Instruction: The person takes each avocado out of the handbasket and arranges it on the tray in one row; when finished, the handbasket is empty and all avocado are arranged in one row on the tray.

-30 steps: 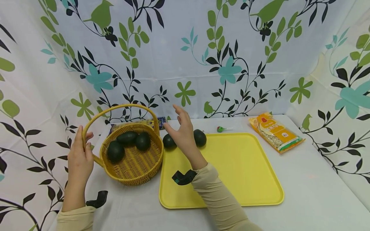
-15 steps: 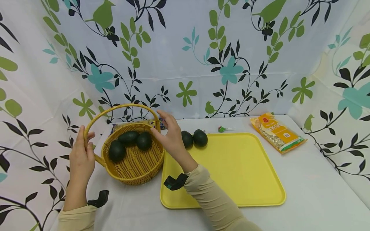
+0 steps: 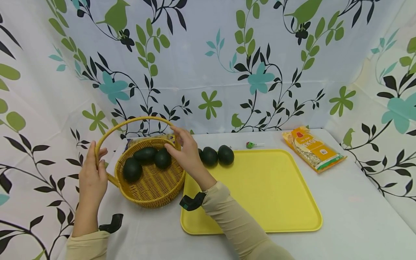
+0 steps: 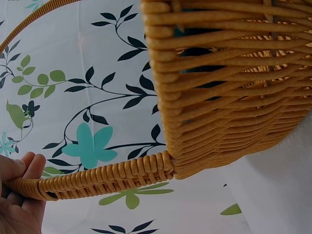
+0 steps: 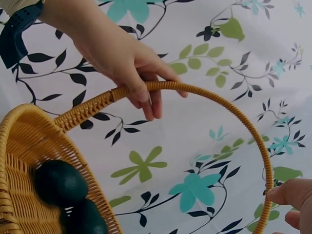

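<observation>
A yellow wicker basket with a tall arched handle stands left of a yellow tray. Three dark green avocados lie in its back half. My left hand grips the handle's left side, thumb and fingers around it, as the left wrist view also shows. On the handle's right side, my right hand holds it between thumb and fingers; in the right wrist view its fingertips meet the handle. More avocados sit at the tray's back left corner, one mostly hidden behind my right hand.
An orange packet of grain lies at the back right of the white table. Behind the tray is a small lollipop with a green and red wrapper. A long patterned packet lies behind the basket. Patterned cloth stands around the table.
My right hand has moved left from over the avocados on the tray to the basket handle, and its fingers have closed in on it. My left hand stays on the handle.
</observation>
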Motion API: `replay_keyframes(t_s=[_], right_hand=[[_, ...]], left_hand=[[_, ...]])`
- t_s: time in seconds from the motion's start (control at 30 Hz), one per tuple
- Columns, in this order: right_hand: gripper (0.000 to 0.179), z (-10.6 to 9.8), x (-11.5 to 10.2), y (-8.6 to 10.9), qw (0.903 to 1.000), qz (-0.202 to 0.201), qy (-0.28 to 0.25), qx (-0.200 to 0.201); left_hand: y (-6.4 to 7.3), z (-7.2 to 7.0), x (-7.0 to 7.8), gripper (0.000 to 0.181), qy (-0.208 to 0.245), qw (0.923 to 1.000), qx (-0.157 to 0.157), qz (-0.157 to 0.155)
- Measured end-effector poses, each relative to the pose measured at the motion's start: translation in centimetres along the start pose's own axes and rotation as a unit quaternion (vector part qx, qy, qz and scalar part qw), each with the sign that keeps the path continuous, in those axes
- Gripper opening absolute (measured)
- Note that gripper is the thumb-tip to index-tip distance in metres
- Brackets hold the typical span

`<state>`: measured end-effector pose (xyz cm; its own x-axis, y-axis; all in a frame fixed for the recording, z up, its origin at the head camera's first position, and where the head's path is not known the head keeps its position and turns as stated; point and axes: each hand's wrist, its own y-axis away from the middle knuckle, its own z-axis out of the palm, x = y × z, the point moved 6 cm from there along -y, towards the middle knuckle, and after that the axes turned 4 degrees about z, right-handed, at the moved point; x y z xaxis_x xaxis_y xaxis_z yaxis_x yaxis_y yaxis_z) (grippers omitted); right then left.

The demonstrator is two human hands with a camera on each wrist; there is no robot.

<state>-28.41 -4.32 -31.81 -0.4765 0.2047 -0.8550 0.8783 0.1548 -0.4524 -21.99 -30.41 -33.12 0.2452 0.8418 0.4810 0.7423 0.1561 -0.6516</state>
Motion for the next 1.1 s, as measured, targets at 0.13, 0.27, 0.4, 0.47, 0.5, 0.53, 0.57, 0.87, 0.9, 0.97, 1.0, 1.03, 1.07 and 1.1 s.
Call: replay_keyframes(t_s=[0.13, 0.27, 0.4, 0.47, 0.5, 0.53, 0.57, 0.87, 0.9, 0.97, 1.0, 1.03, 1.07, 1.1], right_hand=[[0.052, 0.7, 1.1, -0.3, 0.9994, 0.031, -0.011, -0.011], [0.053, 1.3, 1.9, -0.6, 0.9988, 0.044, -0.011, -0.016], [0.053, 1.9, 2.6, -0.9, 0.9983, 0.056, -0.005, -0.019], [0.052, 2.2, 3.0, -1.1, 0.9977, 0.065, -0.003, -0.021], [0.052, 2.3, 3.2, -1.2, 0.9972, 0.071, -0.002, -0.023], [0.052, 2.5, 3.5, -1.3, 0.9967, 0.077, -0.002, -0.025], [0.052, 2.7, 3.7, -1.4, 0.9962, 0.083, -0.002, -0.027], [0.05, 4.1, 5.4, -2.1, 0.9927, 0.112, 0.024, -0.038], [0.05, 4.3, 5.5, -2.2, 0.9926, 0.113, 0.026, -0.038], [0.05, 4.6, 5.7, -2.4, 0.9921, 0.115, 0.029, -0.04], [0.05, 4.7, 5.7, -2.4, 0.992, 0.117, 0.027, -0.042], [0.05, 4.9, 5.7, -2.5, 0.9918, 0.118, 0.026, -0.042], [0.05, 5.0, 5.7, -2.6, 0.9918, 0.119, 0.023, -0.043], [0.051, 5.1, 5.7, -2.7, 0.9916, 0.12, 0.021, -0.043]], left_hand=[[0.0, 0.0, 0.0, 0.066, -0.001, 1.0, -0.004, -0.008], [0.0, 0.0, 0.0, 0.066, -0.003, 1.0, -0.002, -0.004], [-0.1, 0.0, -0.1, 0.066, -0.006, 1.0, 0.0, 0.0], [-0.1, 0.0, -0.1, 0.066, -0.006, 1.0, 0.0, 0.001], [-0.1, 0.0, -0.1, 0.066, -0.005, 1.0, -0.001, 0.0], [-0.1, 0.0, -0.1, 0.066, -0.005, 1.0, -0.002, 0.0], [-0.1, 0.0, -0.1, 0.066, -0.005, 1.0, -0.002, -0.001], [-0.1, 0.0, -0.3, 0.067, -0.004, 1.0, -0.006, -0.002], [-0.1, 0.1, -0.3, 0.067, -0.003, 1.0, -0.006, -0.002], [-0.1, 0.0, -0.3, 0.067, -0.003, 1.0, -0.005, -0.002], [-0.2, 0.0, -0.3, 0.067, -0.003, 1.0, -0.004, -0.001], [-0.2, 0.0, -0.3, 0.067, -0.003, 1.0, -0.003, 0.0], [-0.2, 0.0, -0.4, 0.067, -0.002, 1.0, -0.003, 0.0], [-0.2, 0.0, -0.4, 0.067, -0.002, 1.0, -0.003, 0.0]])
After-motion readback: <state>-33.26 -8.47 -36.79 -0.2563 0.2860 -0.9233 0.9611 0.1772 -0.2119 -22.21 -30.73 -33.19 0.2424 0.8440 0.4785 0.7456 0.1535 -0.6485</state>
